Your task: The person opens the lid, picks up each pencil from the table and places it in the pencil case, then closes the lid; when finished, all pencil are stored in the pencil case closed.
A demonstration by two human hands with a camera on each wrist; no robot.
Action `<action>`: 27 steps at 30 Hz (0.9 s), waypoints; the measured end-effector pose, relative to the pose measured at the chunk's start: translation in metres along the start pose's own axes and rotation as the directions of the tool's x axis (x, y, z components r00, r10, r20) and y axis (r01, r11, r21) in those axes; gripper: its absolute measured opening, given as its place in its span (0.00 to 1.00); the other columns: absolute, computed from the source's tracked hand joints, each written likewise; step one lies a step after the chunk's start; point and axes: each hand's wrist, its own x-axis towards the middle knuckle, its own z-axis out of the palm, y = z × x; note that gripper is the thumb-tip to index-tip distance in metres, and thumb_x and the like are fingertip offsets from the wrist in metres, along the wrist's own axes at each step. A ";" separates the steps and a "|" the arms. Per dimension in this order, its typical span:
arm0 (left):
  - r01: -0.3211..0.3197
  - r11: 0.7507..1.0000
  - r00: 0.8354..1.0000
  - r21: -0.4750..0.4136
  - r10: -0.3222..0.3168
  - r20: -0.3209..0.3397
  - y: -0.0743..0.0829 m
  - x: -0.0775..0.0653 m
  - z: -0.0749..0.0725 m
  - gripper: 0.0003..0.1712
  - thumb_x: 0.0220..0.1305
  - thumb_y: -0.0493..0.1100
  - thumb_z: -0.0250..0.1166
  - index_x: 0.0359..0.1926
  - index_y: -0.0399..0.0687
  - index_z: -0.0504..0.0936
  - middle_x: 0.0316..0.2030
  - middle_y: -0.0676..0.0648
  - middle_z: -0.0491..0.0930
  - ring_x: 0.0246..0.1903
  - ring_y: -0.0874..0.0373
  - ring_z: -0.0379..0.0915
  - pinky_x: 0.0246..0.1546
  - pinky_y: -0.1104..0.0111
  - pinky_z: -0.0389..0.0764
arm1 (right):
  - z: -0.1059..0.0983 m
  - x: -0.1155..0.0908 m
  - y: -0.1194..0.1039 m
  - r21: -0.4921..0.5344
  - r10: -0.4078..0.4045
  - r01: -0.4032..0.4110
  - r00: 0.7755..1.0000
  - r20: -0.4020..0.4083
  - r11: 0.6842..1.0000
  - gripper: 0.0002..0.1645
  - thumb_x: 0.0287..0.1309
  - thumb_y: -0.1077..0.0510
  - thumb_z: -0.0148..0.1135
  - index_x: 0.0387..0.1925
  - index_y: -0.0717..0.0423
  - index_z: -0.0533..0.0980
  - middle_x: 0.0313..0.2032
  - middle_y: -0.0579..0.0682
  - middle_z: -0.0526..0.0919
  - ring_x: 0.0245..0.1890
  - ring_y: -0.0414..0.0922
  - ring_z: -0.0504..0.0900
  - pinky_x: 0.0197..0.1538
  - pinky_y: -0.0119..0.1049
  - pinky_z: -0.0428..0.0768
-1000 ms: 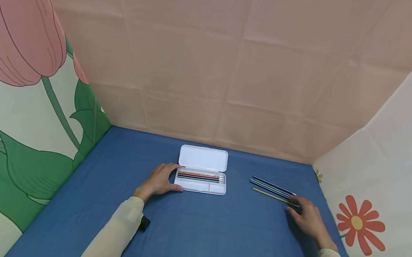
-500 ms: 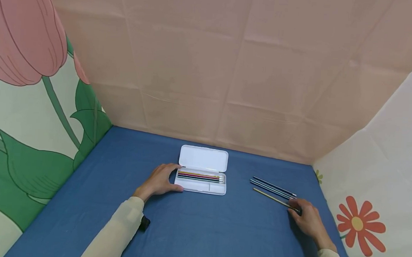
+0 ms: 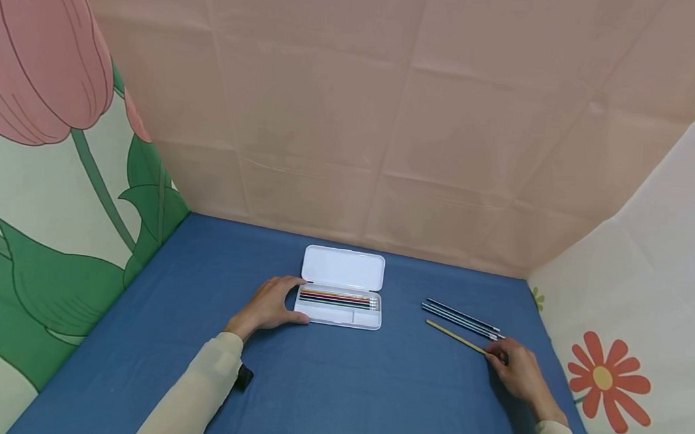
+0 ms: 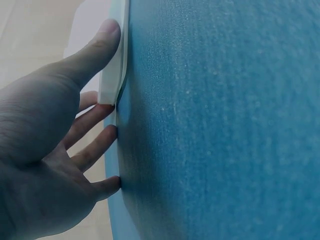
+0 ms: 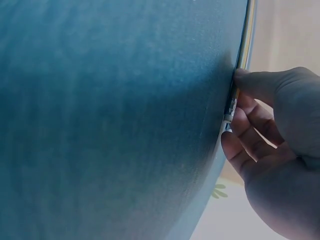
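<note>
A white pencil case [image 3: 337, 317] lies with its lid raised; several coloured pencils [image 3: 336, 299] sit in its rear compartment. At the case's left end my left hand [image 3: 269, 304] holds it, thumb at the front corner and fingers toward the back, as the left wrist view also shows. Over on the right, my right hand [image 3: 519, 368] pinches a yellow pencil [image 3: 456, 335] near its eraser end [image 5: 231, 109]. Just behind that pencil lie several dark pencils [image 3: 460, 319], their right ends close to my right fingers.
Blue cloth [image 3: 338, 387] covers the table. A tan cloth wall [image 3: 353, 112] rises behind it. Flower-printed panels stand at the left [image 3: 58, 215] and right [image 3: 644, 291]; my right hand is near the right one.
My right fingers have closed on the yellow pencil's near end, which has swung slightly forward, away from the dark pencils. My left hand and the case have stayed put.
</note>
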 end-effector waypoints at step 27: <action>0.010 1.000 1.000 -0.003 -0.010 0.006 0.001 0.000 0.000 0.54 0.60 0.59 0.88 0.81 0.47 0.75 0.82 0.36 0.73 0.81 0.31 0.67 0.82 0.33 0.68 | -0.006 0.013 -0.030 0.016 -0.125 0.126 0.989 -0.077 0.992 0.08 0.68 0.68 0.78 0.40 0.52 0.88 0.35 0.44 0.86 0.36 0.37 0.78 0.39 0.39 0.80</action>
